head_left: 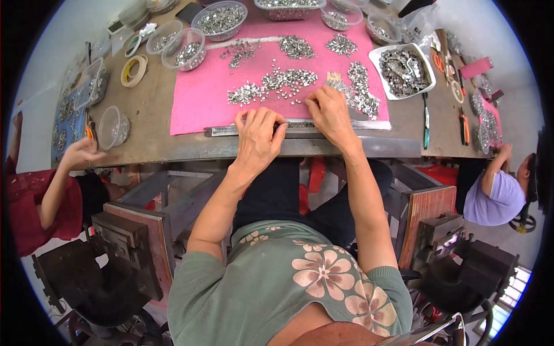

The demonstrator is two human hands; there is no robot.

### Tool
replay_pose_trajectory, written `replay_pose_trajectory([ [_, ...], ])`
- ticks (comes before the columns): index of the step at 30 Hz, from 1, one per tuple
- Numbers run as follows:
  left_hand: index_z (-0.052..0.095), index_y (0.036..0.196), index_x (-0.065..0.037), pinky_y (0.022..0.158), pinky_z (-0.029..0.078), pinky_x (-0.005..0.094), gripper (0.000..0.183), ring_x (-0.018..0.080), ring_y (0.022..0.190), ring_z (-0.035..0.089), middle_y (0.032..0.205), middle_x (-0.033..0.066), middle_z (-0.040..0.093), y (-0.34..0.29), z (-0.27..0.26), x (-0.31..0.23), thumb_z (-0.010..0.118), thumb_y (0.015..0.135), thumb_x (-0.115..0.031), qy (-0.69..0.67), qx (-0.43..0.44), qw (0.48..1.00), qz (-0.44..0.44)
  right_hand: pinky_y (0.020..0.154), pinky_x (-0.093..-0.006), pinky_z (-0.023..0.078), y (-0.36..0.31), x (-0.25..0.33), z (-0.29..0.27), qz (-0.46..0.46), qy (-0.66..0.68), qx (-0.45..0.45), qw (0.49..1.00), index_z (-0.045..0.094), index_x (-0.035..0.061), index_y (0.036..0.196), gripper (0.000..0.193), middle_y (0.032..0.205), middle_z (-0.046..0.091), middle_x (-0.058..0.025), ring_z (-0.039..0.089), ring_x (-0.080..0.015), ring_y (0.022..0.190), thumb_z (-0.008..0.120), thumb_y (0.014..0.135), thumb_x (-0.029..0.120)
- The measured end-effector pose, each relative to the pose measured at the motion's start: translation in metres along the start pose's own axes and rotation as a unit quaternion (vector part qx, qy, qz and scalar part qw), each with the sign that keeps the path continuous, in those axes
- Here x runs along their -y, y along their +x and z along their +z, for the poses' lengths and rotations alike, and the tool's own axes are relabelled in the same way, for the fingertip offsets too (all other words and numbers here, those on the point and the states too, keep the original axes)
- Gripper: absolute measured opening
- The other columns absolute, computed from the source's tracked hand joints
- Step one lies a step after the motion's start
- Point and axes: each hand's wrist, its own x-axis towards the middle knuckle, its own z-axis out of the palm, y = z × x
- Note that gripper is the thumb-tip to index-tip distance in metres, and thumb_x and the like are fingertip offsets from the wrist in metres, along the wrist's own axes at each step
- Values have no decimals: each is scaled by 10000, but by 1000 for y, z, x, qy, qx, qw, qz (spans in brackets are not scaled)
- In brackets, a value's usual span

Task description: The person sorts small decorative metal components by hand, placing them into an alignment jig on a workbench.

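My left hand (pixel 258 136) lies palm down on a long narrow metal strip (pixel 225 131) along the near edge of a pink mat (pixel 196 104). Its fingers press on the strip. My right hand (pixel 330 112) rests on the mat just beyond the strip, fingertips touching small silvery metal pieces (pixel 271 83) scattered in heaps across the mat. Whether the right fingers pinch a piece is hidden. More heaps of pieces (pixel 363 92) lie to the right of that hand.
Clear plastic tubs (pixel 219 19) and a white tray (pixel 404 69) hold more metal pieces at the back. Tape rolls (pixel 134 70) lie left. A person in red (pixel 40 202) sits left, another in purple (pixel 496 196) right. Press machines (pixel 133 248) stand beneath.
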Motion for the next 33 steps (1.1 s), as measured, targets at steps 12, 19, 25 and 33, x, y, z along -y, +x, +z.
replay_pose_trajectory([
  [12, 676, 1007, -91, 993, 305, 424, 239, 197, 886, 579, 907, 14, 635, -3, 10, 1, 769, 873, -265, -6, -13, 998, -66, 765, -383, 418, -54, 7, -29, 98, 116, -64, 986, 628, 22, 908, 49, 860, 618, -84, 587, -272, 808, 675, 900, 32],
  [19, 692, 1043, -104, 1011, 298, 432, 308, 182, 884, 583, 907, 1, 633, 0, 16, -5, 805, 839, -305, 61, -14, 995, -76, 804, -366, 403, -57, 9, -26, 89, 111, -72, 987, 645, 40, 901, 48, 894, 646, -61, 581, -258, 852, 691, 891, 49],
  [25, 692, 1061, -129, 1030, 283, 467, 328, 207, 954, 581, 945, 1, 644, -8, 3, 3, 814, 832, -330, -21, -39, 996, -73, 822, -364, 449, -57, 10, -25, 99, 89, -59, 989, 671, 34, 924, 56, 918, 667, -74, 607, -261, 884, 704, 887, 62],
  [33, 710, 1138, -120, 1055, 296, 453, 410, 245, 1065, 585, 1092, 52, 661, -48, -68, 52, 847, 787, -282, 152, -80, 982, -84, 822, -357, 453, -58, 11, -27, 96, 66, -68, 991, 677, 32, 942, 110, 922, 670, -68, 611, -248, 878, 738, 871, 89],
])
